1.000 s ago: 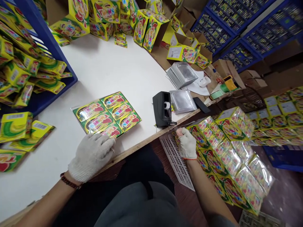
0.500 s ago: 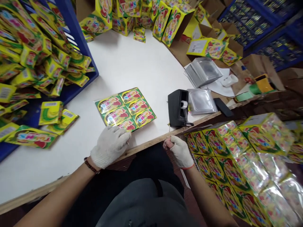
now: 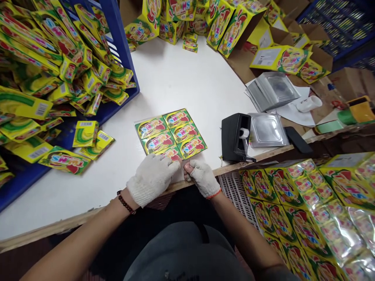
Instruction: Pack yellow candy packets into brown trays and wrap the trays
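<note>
A flat clear pack of several yellow-green boxes [image 3: 171,132] lies on the white table. My left hand [image 3: 155,175], in a white glove, rests over the pack's lower left edge, its fingers bent together; what they grip, if anything, is hidden. Beside it, at the pack's near corner, my right hand [image 3: 200,176] is closed in a pinch, in a glove with bare fingertips. Whatever is between those fingertips is too small to make out. To the right stands a black tape dispenser [image 3: 236,136] with a white roll.
A blue crate [image 3: 124,50] heaped with small boxes stands at left, with loose boxes [image 3: 68,160] near it. Clear plastic trays [image 3: 272,91] are stacked at right. Wrapped packs [image 3: 293,207] fill the lower right, and open cartons [image 3: 279,58] line the back.
My right hand has moved left from near the tape dispenser to the pack's near edge, beside my left hand. The view has shifted, so the table's contents appear farther right.
</note>
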A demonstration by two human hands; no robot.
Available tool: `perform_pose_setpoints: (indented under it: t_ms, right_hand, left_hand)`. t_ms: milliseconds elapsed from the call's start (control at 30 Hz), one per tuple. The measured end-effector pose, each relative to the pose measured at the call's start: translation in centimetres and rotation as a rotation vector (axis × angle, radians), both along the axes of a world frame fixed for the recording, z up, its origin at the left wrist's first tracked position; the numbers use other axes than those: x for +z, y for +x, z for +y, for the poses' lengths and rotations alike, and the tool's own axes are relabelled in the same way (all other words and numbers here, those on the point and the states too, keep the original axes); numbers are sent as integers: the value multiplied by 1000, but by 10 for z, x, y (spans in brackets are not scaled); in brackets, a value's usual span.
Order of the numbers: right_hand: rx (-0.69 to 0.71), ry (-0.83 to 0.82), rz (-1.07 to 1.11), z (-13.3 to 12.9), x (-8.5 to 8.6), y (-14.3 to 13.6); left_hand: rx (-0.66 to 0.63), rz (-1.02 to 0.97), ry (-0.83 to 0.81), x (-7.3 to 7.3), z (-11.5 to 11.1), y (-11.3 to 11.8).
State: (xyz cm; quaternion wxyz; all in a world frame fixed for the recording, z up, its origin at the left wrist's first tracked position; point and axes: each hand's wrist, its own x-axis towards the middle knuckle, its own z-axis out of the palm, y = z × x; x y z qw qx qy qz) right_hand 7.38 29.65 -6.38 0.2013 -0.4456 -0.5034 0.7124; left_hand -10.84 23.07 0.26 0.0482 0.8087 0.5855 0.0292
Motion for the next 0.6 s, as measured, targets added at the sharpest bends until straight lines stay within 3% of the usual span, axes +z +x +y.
perform_pose_setpoints:
  t_ms: [267,367,500,600]
  right_hand:
    - [68,78,-286,15,1,-13]
    - [3,16,-195,11,2,-9]
    - [-145,-200,47,13,1,-1]
    - [-164,-208,75,41,-5,-2]
  left_hand:
    - [218,9,82,-6,22,27]
    - [241,-14,43,-2,28,32]
    - [230,-167,74,9,41,-1]
    - [455,-293,279,4,50,-48]
